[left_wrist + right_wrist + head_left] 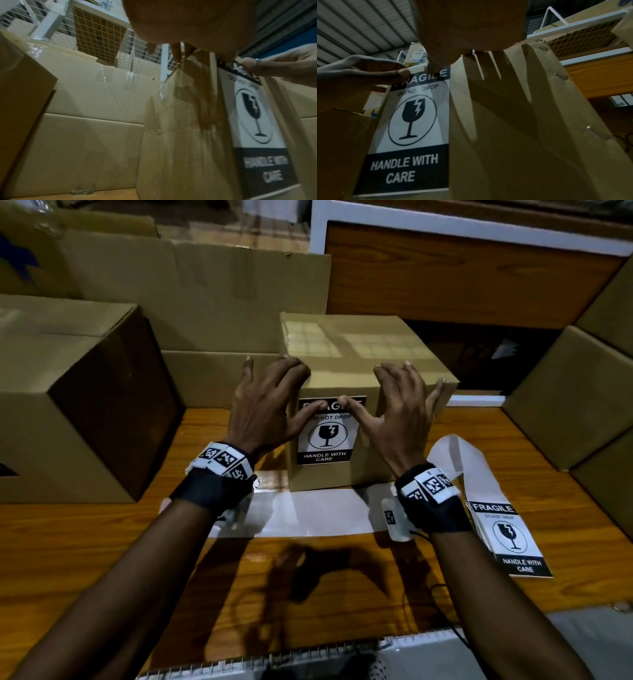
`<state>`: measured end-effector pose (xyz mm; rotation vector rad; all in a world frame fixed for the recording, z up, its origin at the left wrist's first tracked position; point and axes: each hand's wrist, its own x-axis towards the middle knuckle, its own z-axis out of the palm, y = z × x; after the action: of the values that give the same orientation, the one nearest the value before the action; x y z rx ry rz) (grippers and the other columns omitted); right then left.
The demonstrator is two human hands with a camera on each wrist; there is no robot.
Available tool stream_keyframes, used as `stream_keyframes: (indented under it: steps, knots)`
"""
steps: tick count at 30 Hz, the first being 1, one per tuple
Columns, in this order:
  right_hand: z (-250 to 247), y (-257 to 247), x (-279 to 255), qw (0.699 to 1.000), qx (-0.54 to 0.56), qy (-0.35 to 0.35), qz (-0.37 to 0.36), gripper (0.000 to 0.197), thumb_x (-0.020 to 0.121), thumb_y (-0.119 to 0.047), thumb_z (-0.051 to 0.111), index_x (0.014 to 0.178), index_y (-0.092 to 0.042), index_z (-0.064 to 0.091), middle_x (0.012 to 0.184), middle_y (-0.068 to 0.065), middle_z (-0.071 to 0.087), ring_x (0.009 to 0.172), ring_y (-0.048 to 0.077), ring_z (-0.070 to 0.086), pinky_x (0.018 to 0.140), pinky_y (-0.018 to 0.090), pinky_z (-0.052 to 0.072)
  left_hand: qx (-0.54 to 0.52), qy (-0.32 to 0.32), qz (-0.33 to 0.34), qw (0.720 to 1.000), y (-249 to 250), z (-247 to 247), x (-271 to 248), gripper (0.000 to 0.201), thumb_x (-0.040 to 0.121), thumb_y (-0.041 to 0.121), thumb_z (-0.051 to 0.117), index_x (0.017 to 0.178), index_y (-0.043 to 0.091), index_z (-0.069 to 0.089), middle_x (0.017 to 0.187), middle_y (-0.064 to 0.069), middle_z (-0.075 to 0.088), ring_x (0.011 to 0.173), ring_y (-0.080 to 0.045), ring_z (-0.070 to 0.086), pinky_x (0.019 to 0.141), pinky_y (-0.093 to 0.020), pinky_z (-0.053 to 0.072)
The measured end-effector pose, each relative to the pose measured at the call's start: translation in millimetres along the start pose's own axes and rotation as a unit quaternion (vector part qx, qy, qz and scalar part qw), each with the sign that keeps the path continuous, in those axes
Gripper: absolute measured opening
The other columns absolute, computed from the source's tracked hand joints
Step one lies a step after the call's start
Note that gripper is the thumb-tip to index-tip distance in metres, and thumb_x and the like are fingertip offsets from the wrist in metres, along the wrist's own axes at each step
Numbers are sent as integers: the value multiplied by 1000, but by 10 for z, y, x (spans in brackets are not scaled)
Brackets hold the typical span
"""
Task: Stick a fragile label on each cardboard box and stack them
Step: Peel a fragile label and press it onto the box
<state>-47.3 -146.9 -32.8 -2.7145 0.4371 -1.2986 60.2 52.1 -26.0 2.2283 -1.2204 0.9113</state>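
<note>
Pressing down the fragile label (325, 430) on the near face of the small cardboard box (359, 392), which stands on the wooden table (102, 542) at its middle, between a larger cardboard box (68, 392) to the left and more cartons (565, 398) to the right; label upright, top band reading FRAGILE, bottom band HANDLE WITH CARE.

Left hand (265, 405) with thumb tip on the label's top band, fingers spread and draped over the box's top edge; right hand (399, 409) mirrored, thumb beside the left thumb on the same band; neither hand clenched and neither grasping anything, both loose and merely pressing.

To finish the step well: sweep both thumbs outward from the middle to the corners, then down the sides to the bottom band, so no bubble or lifted edge remains; keep the fingers on the top edge as a brace, since a light box probably slides backward under a push; press firmly on corners, the likeliest places to peel.

Spent backing strip (308, 518) lying on the table just before the box; next fragile label (510, 539) on its curled liner at the right, near the right wrist; stacking not yet begun.
</note>
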Motion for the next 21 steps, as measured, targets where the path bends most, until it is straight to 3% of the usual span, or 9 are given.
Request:
stream_keyframes:
  steps: [4,6,10,14,16,19,21]
  knots:
    - [-101,151,85,999,29,-14,7,78,82,-83,39,122,-23,68,132,-2,63,139,29,42,114,68,6,-1,-18,23,1000,-128,-70,-9,62,93,65,50,131,17,56,137,-5,56,126,-26,53,98,-65,41]
    - [-92,201,43,999,12,-28,-8,82,82,-83,40,131,-21,63,139,2,58,143,31,37,114,70,5,17,-46,37,998,-202,-73,-59,68,92,67,49,141,20,46,147,-5,48,138,-27,43,102,-70,34]
    - [64,212,-206,997,-41,-50,-47,113,71,-83,58,156,-16,24,162,13,22,151,32,12,114,69,0,34,-116,2,993,-193,54,-225,109,74,73,65,154,19,13,163,-5,18,151,-26,16,108,-76,17]
    - [160,222,-421,992,-84,-70,-64,137,65,-82,66,157,-22,-17,164,12,-15,151,29,-20,117,65,0,15,-123,-35,992,-144,172,-403,138,57,70,79,154,21,-6,164,1,1,151,-21,-1,110,-75,8]
    - [192,229,-504,990,-98,-78,-70,138,66,-81,67,156,-20,-19,162,10,-28,150,31,-22,118,65,-1,20,-131,-45,990,-141,203,-468,147,55,69,81,153,22,-18,163,1,-3,150,-19,-5,110,-76,9]
    - [226,185,-573,985,-114,-83,-103,138,67,-73,73,156,-18,-17,164,15,-18,151,33,-16,116,68,-1,35,-139,-52,988,-119,217,-506,155,54,68,82,149,19,-31,164,-1,-8,150,-19,-10,110,-76,10]
    - [243,128,-541,979,-118,-83,-145,139,67,-70,75,156,-20,-19,163,12,-24,151,31,-19,114,72,1,34,-132,-49,989,-70,203,-501,155,54,67,83,150,18,-28,163,-2,-7,150,-18,-11,109,-76,10]
